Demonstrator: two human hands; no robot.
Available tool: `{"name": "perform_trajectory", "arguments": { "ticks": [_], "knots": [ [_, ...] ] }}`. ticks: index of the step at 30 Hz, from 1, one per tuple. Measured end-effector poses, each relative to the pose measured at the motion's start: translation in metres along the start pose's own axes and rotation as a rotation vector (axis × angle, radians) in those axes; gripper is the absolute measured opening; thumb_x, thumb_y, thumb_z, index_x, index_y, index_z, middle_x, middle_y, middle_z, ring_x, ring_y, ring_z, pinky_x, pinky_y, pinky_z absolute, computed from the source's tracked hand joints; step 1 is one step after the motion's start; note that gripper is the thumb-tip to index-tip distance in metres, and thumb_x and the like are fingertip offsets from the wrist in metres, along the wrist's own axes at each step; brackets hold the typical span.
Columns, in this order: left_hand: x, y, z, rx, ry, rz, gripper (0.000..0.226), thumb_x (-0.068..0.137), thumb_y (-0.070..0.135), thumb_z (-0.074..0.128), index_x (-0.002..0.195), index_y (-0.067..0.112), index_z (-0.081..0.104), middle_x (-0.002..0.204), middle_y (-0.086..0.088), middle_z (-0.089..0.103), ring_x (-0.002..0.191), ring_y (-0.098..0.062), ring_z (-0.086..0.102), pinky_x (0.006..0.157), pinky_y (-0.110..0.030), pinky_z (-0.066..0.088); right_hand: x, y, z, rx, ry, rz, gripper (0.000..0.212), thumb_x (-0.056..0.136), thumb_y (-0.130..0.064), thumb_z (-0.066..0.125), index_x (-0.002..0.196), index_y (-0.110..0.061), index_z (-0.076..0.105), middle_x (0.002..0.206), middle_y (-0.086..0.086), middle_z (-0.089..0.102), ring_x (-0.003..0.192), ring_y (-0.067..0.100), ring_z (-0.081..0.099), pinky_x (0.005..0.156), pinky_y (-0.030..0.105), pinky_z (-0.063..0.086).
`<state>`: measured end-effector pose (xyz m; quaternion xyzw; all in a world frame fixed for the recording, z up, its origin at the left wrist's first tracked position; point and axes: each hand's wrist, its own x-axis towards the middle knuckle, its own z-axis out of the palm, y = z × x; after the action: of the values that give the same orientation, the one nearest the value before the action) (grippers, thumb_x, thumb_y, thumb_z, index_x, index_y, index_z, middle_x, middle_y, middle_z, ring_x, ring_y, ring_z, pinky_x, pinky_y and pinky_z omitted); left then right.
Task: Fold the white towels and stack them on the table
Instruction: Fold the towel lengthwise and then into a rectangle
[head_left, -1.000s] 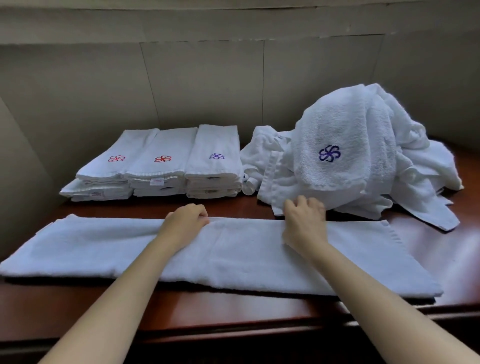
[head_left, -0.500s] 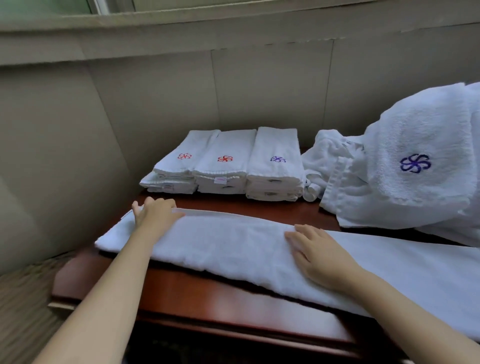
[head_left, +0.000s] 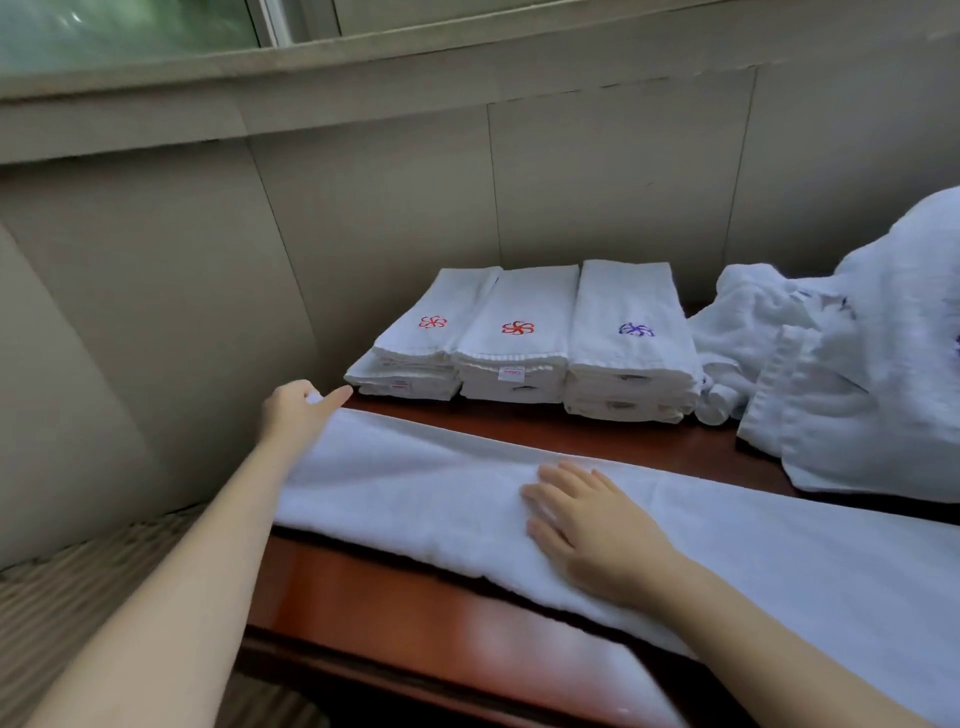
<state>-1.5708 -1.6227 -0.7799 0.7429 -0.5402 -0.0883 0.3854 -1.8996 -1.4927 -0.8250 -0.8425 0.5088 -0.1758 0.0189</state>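
Thumb and forefinger of the left hand (head_left: 298, 410) pinch one end of the long towel (head_left: 415, 478), likely to carry it across. The right hand (head_left: 592, 525) lies flat and open on its middle, seemingly anchoring the fold. Folded stacks (head_left: 519, 338) sit beyond both hands.

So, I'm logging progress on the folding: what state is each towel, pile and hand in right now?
Long towel, laid out flat as a long strip along the table front.
Left hand, pinches the strip's left end.
Right hand, fingers straight, pressing the strip's middle.
Folded stacks, three side by side at the back.
Unfolded heap, crumpled, at the right.
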Motion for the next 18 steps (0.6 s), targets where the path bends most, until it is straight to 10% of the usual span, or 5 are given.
{"name": "perform_trajectory", "arguments": {
  "ticks": [11, 18],
  "knots": [
    [-0.001, -0.009, 0.034, 0.418, -0.120, 0.002, 0.036, 0.093, 0.051, 0.050, 0.084, 0.015, 0.047, 0.091, -0.006, 0.061, 0.085, -0.029, 0.056, 0.067, -0.031, 0.039, -0.005, 0.004, -0.003, 0.028, -0.179, 0.015, 0.058, 0.091, -0.064, 0.029, 0.145, -0.042, 0.025, 0.157, -0.012, 0.013, 0.146, 0.013, 0.002, 0.116, 0.034, -0.005],
    [-0.017, -0.017, 0.000, 0.468, -0.192, -0.086, 0.048, 0.095, 0.052, 0.039, 0.116, 0.010, 0.038, 0.103, -0.009, 0.057, 0.091, -0.031, 0.053, 0.073, -0.035, 0.040, -0.009, -0.001, -0.010, 0.050, 0.052, -0.036, 0.029, 0.090, -0.047, 0.050, 0.105, -0.023, 0.056, 0.108, -0.007, 0.052, 0.104, 0.018, 0.045, 0.090, 0.025, 0.033]
  ]
}}
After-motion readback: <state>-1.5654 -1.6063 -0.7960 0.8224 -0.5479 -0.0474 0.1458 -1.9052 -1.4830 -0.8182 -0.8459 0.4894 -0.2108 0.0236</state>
